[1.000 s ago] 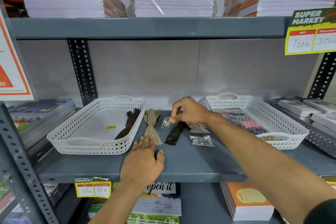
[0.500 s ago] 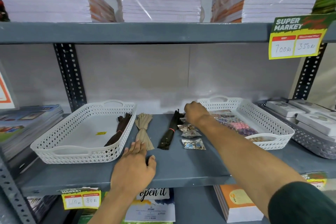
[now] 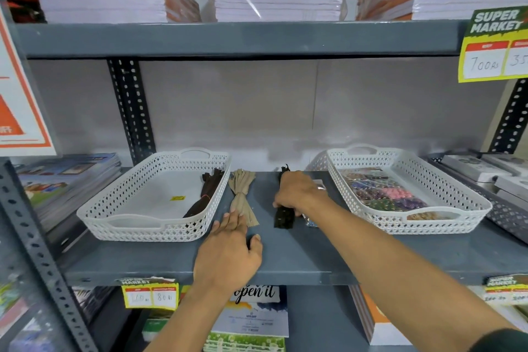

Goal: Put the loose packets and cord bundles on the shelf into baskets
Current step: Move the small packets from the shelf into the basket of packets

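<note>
Two bare forearms reach in from the bottom edge of the view, each ending in an uncovered hand. The left hand shows its back, with four fingers and a thumb, short nails, and no ring, watch or band at the wrist. The right hand is likewise bare, its knuckles showing. The right forearm is uncovered along nearly its whole length; only at the bottom right corner does the edge of a dark green sleeve appear. No sleeve shows on the left arm.
</note>
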Demonstrator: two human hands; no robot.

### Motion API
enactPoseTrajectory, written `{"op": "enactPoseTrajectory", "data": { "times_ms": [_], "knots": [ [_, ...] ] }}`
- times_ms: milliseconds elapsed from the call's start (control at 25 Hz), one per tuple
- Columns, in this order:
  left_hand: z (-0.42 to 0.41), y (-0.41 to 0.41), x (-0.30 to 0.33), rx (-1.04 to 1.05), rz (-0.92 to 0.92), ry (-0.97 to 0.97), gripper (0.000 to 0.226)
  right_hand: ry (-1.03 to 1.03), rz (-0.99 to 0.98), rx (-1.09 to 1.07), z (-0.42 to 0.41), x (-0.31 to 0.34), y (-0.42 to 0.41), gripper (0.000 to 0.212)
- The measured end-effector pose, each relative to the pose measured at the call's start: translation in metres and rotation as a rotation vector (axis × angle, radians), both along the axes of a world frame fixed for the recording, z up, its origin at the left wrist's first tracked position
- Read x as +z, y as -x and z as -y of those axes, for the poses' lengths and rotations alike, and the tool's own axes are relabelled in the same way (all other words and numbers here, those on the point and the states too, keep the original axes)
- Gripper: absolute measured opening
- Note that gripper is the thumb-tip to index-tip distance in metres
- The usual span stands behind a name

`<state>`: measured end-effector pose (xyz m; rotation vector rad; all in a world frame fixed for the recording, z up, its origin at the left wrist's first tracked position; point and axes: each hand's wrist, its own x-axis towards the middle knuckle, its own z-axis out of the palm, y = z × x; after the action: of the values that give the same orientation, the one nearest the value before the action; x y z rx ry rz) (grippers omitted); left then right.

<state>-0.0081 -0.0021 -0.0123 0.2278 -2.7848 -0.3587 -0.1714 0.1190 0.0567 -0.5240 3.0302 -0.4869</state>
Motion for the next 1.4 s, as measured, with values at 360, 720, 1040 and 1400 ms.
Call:
{"op": "enactPoseTrajectory", "data": {
  "times_ms": [360, 720, 1040, 1400],
  "knots": [
    [0.002, 0.002, -0.003, -0.004, 0.011, -0.008, 0.069, 0.199, -0.035, 0.066, 0.039, -0.019, -0.007, 0.038],
    [-0.011, -0.002, 0.009, -0.076, -0.143, -0.218, 0.067, 0.238, -0.339, 0.046, -0.083, -0.013, -0.038, 0.031],
    [-0.084, 0.067, 0.003, -0.243, 0.189, 0.038, 0.063, -0.119, -0.396, 0.176, -0.153, -0.051, -0.078, 0.012],
    [-0.082, 0.069, -0.003, -0.256, 0.248, 0.090, 0.064, -0.202, -0.434, 0.124, -0.154, -0.055, -0.084, 0.036]
  ]
}}
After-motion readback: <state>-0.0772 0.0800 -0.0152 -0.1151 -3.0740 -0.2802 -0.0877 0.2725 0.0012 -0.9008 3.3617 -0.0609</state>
